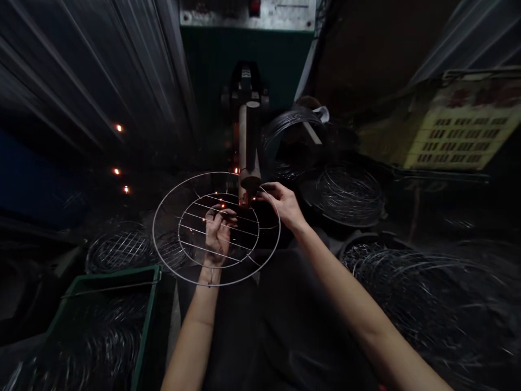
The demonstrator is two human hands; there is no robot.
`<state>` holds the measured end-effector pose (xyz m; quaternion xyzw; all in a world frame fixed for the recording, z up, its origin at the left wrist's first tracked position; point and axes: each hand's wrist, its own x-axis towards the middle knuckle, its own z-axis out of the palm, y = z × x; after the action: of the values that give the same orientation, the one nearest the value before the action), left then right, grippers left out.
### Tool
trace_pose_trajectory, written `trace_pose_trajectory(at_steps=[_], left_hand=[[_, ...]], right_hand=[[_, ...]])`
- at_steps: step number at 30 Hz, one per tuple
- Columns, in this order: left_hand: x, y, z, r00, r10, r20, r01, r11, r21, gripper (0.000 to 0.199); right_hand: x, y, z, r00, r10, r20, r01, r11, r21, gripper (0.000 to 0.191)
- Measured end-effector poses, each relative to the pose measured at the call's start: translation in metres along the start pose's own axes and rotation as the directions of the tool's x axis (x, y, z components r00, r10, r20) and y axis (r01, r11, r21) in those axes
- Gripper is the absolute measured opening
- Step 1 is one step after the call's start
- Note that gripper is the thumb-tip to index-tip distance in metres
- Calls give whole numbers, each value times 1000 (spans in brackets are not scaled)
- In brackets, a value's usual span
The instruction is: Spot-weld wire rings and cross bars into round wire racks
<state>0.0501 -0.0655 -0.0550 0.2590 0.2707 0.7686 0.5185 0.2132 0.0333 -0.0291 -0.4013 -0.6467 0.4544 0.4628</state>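
Note:
A round wire rack (218, 266), with an outer ring, a smaller inner ring and parallel crossbars, is held roughly level. Its far right part lies at the lower tip of a welding machine's cylindrical arm (249, 144), where orange sparks glow. My right hand (285, 205) pinches the outer ring just right of that tip. Seen through the crossbars, my left hand (218, 233) is beneath the rack with its fingers curled. What those fingers grip is unclear. My left wrist passes under the rack's near edge.
The green machine body (248, 70) stands ahead. A green crate (150, 320) of wire parts is at lower left, with wire grids (120, 250) behind it. Wire rings (348, 193) and a large wire pile (419, 293) lie right, below a yellow crate (456, 136). Sparks fly left.

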Motion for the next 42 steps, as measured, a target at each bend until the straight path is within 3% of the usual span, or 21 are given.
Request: trace_pose_trajectory(at_steps=[2,6,8,11,15,22,28,32,37,42], left_hand=[[0,2,-1,1000,-23,0,23,1000,7,39],[-1,-2,-2,1000,-2,-13,2,999,36,37],[-2,-6,-3,999,36,-16,-35,998,53,38],[-6,-14,-5,993,111,-26,-108,989,101,43],[-9,-17,-5,980,195,-39,-187,971,147,44],[0,-8,-4,974,227,-25,-219,960,176,41],[7,-9,-6,965,261,-5,-253,941,224,40],[10,-10,-4,935,351,-45,-329,909,256,37],[9,-14,0,910,402,-102,-357,885,301,34],[7,-15,11,904,405,-139,-343,879,331,35]], right_hand=[[-25,-4,-16,1000,1,-16,-3,993,-115,27],[-78,-12,-32,989,68,133,-47,986,-158,32],[-91,-13,-27,995,64,71,-53,988,-144,29],[-87,-12,-12,997,39,-70,-46,994,-103,20],[-65,-7,2,992,26,-122,-23,999,25,20],[-49,-3,8,998,-8,-59,9,1000,26,18],[-43,-1,12,997,3,-77,4,996,95,19],[-59,0,9,998,38,-53,-30,988,149,28],[-98,1,7,995,96,37,-97,995,35,31],[-104,-3,13,987,129,-99,-123,990,67,21]])
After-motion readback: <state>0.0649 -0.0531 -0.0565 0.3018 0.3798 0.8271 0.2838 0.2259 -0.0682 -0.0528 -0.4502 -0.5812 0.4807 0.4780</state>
